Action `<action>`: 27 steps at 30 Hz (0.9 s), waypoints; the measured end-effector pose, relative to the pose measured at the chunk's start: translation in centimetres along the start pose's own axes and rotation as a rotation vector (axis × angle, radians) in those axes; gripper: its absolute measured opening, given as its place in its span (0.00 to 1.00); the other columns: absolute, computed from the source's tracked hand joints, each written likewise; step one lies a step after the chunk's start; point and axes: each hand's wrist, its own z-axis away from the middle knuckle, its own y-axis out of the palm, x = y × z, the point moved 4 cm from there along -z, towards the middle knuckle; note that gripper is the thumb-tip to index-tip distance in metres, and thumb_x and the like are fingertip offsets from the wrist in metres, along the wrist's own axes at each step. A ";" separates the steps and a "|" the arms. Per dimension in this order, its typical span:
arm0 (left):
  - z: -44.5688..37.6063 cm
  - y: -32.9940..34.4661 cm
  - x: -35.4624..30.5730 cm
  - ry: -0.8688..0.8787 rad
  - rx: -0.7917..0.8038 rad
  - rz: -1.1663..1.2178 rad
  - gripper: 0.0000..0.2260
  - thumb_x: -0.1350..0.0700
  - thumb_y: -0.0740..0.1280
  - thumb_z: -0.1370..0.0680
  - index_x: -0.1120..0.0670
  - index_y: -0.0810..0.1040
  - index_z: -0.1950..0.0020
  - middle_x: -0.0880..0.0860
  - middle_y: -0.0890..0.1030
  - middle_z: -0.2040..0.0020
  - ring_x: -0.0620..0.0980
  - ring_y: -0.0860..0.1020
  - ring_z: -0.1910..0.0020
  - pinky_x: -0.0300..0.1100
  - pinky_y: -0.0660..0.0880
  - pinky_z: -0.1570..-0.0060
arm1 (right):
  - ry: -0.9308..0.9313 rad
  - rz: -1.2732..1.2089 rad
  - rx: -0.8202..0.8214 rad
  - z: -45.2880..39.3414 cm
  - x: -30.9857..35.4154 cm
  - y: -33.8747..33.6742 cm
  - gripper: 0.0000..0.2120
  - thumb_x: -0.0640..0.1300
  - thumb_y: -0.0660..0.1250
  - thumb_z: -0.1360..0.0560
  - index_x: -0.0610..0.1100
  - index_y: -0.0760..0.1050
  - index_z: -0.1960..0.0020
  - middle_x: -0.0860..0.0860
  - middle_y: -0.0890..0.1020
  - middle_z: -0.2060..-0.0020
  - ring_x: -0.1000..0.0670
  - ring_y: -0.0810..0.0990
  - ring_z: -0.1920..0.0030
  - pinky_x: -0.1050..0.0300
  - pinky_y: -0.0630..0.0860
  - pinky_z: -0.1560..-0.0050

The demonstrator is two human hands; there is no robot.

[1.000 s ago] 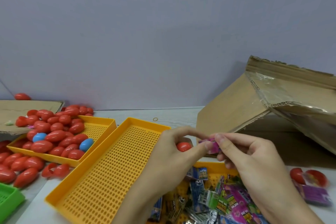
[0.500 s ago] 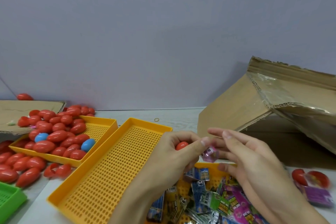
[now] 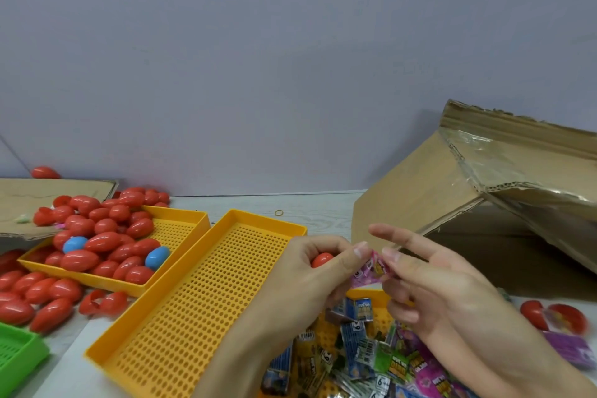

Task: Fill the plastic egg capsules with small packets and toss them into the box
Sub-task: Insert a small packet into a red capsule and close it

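— Red plastic, this is the egg capsule (image 3: 321, 259) in my left hand (image 3: 310, 271). My fingers curl around it, and only a small part shows between the thumb and the forefinger.

— And the packet?

— The pink packet (image 3: 371, 270) is just to the right of the capsule, not inside it. My left thumb tip and the thumb of my right hand (image 3: 429, 284) pinch it between them. The right forefinger points out straight, to the left.

— Where is the box?

— The cardboard box (image 3: 420, 200) lies on its side, far and right of my hands, with the opening toward me. Under my hands is a pile of packets (image 3: 365, 355) in a yellow tray. An empty yellow tray (image 3: 200, 300) is to the left, and further left a tray of red capsules (image 3: 106, 242) with two blue ones.
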 end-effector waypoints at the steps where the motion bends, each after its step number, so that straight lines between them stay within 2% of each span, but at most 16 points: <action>1: 0.0 0.0 0.0 0.002 0.003 0.001 0.16 0.45 0.68 0.24 0.55 0.77 0.65 0.50 0.68 0.74 0.46 0.64 0.74 0.36 0.64 0.71 | -0.013 -0.008 -0.002 0.0 0.1 0.0 0.20 0.43 0.76 0.42 0.47 0.85 0.50 0.48 0.71 0.69 0.54 0.68 0.72 0.61 0.61 0.78; 6: -0.1 0.2 0.4 0.009 0.026 -0.035 0.23 0.42 0.67 0.22 0.62 0.75 0.64 0.50 0.68 0.74 0.47 0.63 0.74 0.33 0.66 0.69 | -0.097 0.015 -0.042 0.2 0.5 -0.3 0.21 0.45 0.75 0.43 0.50 0.84 0.50 0.48 0.75 0.68 0.55 0.74 0.69 0.62 0.65 0.77; 10: -0.2 0.1 0.5 0.003 0.008 -0.035 0.18 0.42 0.68 0.24 0.54 0.77 0.65 0.48 0.68 0.75 0.46 0.64 0.74 0.35 0.65 0.70 | -0.112 0.081 -0.023 0.3 0.6 -0.4 0.22 0.46 0.76 0.43 0.51 0.84 0.49 0.48 0.77 0.66 0.55 0.75 0.68 0.63 0.67 0.76; 13: -0.2 0.0 0.5 -0.002 0.012 -0.033 0.17 0.41 0.68 0.25 0.52 0.78 0.66 0.48 0.69 0.75 0.46 0.64 0.74 0.36 0.65 0.70 | -0.114 0.145 -0.007 0.4 0.6 -0.2 0.23 0.44 0.80 0.44 0.52 0.83 0.49 0.47 0.76 0.67 0.54 0.71 0.68 0.62 0.64 0.75; 16: -0.2 -0.1 0.6 0.004 -0.028 -0.042 0.16 0.40 0.66 0.24 0.51 0.81 0.64 0.48 0.69 0.75 0.45 0.64 0.75 0.37 0.65 0.70 | -0.125 0.183 -0.063 0.3 0.6 -0.2 0.15 0.47 0.75 0.38 0.55 0.83 0.51 0.48 0.80 0.67 0.56 0.74 0.69 0.63 0.66 0.75; 20: -0.3 -0.7 0.7 -0.008 -0.153 -0.009 0.15 0.38 0.68 0.26 0.49 0.84 0.53 0.49 0.68 0.74 0.46 0.64 0.74 0.37 0.65 0.70 | -0.106 0.220 -0.158 0.2 0.2 -0.7 0.10 0.42 0.70 0.28 0.55 0.82 0.51 0.49 0.83 0.69 0.60 0.78 0.72 0.68 0.69 0.77; 23: -0.3 -0.9 0.9 -0.007 -0.163 -0.021 0.13 0.41 0.73 0.29 0.49 0.84 0.53 0.48 0.69 0.73 0.45 0.66 0.74 0.35 0.67 0.71 | -0.102 0.273 -0.191 0.1 0.1 -0.9 0.11 0.42 0.68 0.25 0.58 0.81 0.50 0.49 0.85 0.66 0.61 0.79 0.69 0.67 0.69 0.76; 25: -0.3 -0.8 0.8 0.009 -0.147 -0.073 0.10 0.44 0.75 0.29 0.49 0.85 0.54 0.49 0.69 0.73 0.45 0.66 0.73 0.34 0.67 0.71 | -0.115 0.313 -0.195 0.0 0.1 -1.0 0.13 0.42 0.67 0.23 0.61 0.81 0.50 0.47 0.86 0.63 0.59 0.78 0.67 0.63 0.68 0.73; 27: -0.3 -0.7 0.8 0.020 -0.145 -0.100 0.07 0.49 0.76 0.28 0.50 0.85 0.54 0.48 0.69 0.73 0.44 0.66 0.74 0.33 0.68 0.73 | -0.135 0.315 -0.195 0.0 0.2 -1.0 0.14 0.40 0.67 0.23 0.60 0.81 0.51 0.47 0.85 0.64 0.55 0.77 0.66 0.59 0.67 0.70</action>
